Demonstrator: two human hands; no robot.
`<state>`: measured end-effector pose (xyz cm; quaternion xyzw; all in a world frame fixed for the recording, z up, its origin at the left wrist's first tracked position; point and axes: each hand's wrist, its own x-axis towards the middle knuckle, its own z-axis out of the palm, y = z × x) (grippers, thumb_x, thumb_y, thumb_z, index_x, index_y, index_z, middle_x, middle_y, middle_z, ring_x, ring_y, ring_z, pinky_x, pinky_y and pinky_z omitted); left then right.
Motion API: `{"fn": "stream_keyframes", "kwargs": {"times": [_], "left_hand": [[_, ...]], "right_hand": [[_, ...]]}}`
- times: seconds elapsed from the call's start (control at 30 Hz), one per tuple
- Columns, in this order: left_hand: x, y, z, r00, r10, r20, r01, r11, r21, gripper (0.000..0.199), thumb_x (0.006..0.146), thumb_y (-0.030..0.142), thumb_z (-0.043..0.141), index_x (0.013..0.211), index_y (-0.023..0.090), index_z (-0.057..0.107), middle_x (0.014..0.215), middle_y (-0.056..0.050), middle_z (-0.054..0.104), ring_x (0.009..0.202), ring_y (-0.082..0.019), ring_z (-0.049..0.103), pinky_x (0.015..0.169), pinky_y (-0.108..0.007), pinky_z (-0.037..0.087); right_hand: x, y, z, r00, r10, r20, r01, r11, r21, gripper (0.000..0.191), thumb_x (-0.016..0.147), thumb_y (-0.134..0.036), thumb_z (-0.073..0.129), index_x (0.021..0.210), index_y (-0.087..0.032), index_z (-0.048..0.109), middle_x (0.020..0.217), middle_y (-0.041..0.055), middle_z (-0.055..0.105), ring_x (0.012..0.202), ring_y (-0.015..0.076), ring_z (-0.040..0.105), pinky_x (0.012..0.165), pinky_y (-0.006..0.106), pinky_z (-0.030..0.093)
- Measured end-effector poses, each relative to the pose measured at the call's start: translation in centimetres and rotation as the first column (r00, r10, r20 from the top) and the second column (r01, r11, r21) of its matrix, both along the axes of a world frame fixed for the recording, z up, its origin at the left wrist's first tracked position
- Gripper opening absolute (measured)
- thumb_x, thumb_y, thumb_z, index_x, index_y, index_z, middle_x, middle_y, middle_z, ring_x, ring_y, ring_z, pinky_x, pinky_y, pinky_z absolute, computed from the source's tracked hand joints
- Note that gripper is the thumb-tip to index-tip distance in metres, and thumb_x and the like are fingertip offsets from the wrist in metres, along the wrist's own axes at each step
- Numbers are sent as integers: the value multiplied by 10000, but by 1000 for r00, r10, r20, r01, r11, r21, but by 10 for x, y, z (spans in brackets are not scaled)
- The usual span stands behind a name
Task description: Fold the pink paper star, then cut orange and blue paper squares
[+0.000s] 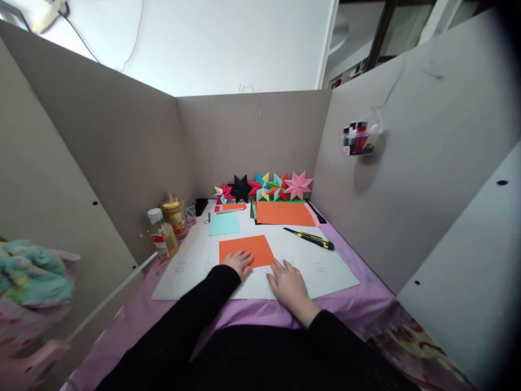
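An orange sheet of paper point(246, 247) lies flat on a large white sheet point(191, 282) in front of me. My left hand point(240, 263) rests over its lower edge, palm down, fingers spread. Just beyond the orange sheet's lower right corner, my right hand point(287, 281) lies on the white sheet with its fingers apart, the fingertips close to that corner. Neither hand grips anything. A light blue square point(225, 224) sits behind the orange sheet, and a yellow and black cutter point(311, 239) lies to the right.
Folded paper stars point(298, 185) stand along the back panel. A stack topped with orange paper point(285, 213) lies before them. Small scissors point(207, 218) are left of the blue square. A glue bottle point(165, 239) and a jar point(174, 214) stand at the left edge.
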<state>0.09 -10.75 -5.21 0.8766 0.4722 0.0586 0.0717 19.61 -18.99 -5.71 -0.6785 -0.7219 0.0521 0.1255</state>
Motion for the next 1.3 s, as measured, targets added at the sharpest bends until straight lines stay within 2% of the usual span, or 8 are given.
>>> {"fn": "stream_keyframes", "kwargs": {"times": [0.3, 0.4, 0.57, 0.67, 0.9, 1.1, 1.23, 1.3], "left_hand": [[-2, -61, -9, 940, 324, -111, -330, 943, -42, 763, 848, 508, 317, 1435, 25, 260, 1515, -165, 196, 1392, -367, 159, 1087, -555, 198], [-9, -66, -8, 920, 364, -143, -369, 929, -5, 741, 840, 476, 340, 1428, 28, 284, 1512, -161, 213, 1398, -332, 166, 1103, -503, 199], [-9, -67, -6, 919, 375, -125, -371, 927, 49, 631, 834, 366, 390, 1402, 90, 372, 1481, -154, 317, 1379, -320, 243, 1084, -493, 241], [-9, -67, -3, 916, 371, -150, -370, 928, 36, 645, 823, 334, 397, 1410, 71, 348, 1482, -163, 310, 1377, -317, 249, 1089, -475, 239], [-17, -67, 11, 913, 304, -273, -332, 941, -63, 738, 837, 428, 362, 1422, -11, 264, 1504, -208, 205, 1394, -322, 192, 1088, -497, 226], [17, -16, 48, 943, 154, -294, -203, 969, -144, 504, 746, 434, 555, 1171, 174, 628, 1224, -184, 615, 1215, -390, 478, 1076, -578, 158], [76, 15, 45, 989, 58, -136, -63, 997, -33, 590, 905, 418, 268, 1461, 230, 211, 1546, -18, 189, 1424, -208, 100, 1140, -431, 66], [93, 20, 30, 993, 48, -108, -54, 998, -46, 631, 907, 448, 230, 1475, 184, 152, 1554, -16, 142, 1425, -189, 93, 1138, -396, 126]], "right_hand": [[-5, 3, 6, 998, 26, -53, -29, 998, -61, 552, 886, -386, 360, 1356, -108, 434, 1445, 145, 382, 1340, 385, 255, 1049, 573, 169], [-31, 21, 21, 985, 140, -98, -148, 986, -74, 612, 883, -429, 373, 1394, -92, 366, 1428, 169, 399, 1355, 408, 214, 1041, 625, 139], [-102, 65, 39, 875, 454, -169, -466, 884, -42, 526, 938, -463, 248, 1429, -280, 290, 1515, -2, 267, 1395, 208, 201, 1097, 393, 225], [-122, 82, 33, 862, 479, -166, -495, 866, -74, 521, 945, -442, 224, 1419, -247, 323, 1512, 40, 274, 1398, 248, 187, 1091, 466, 198], [-46, 92, 11, 932, 355, -78, -363, 919, -151, 595, 921, -518, 216, 1458, -260, 205, 1552, 54, 122, 1417, 283, 64, 1091, 527, 48], [25, 87, 1, 978, 208, 19, -203, 967, -156, 537, 926, -349, 217, 1451, -238, 239, 1543, 47, 174, 1412, 284, 94, 1080, 535, 82], [31, 83, -5, 981, 190, 48, -184, 977, -112, 548, 911, -289, 251, 1453, -217, 234, 1530, 43, 223, 1409, 262, 110, 1089, 496, 122], [30, 83, -7, 980, 190, 56, -184, 978, -101, 566, 896, -281, 291, 1454, -210, 232, 1525, 44, 238, 1406, 263, 126, 1088, 483, 148]]}}
